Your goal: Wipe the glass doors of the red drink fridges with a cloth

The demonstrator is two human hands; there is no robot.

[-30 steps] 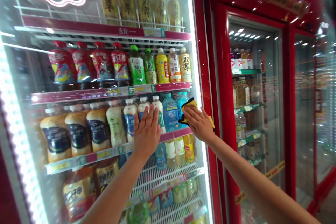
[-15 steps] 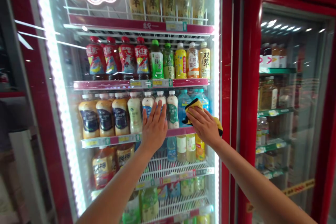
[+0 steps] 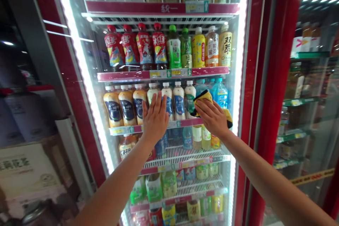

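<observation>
The right hand (image 3: 214,119) seems to press its held yellow cloth (image 3: 206,96) flat against the cooler door (image 3: 240,49), right of the open left hand (image 3: 155,120), and any slide calls for even palm pressure

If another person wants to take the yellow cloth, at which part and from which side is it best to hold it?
I would pinch the yellow cloth by its black-edged end, coming from the right. That end sticks out beyond the right hand, which covers much of the middle. The cloth looks soft and thin, so thumb and fingertips should suit it.
</observation>
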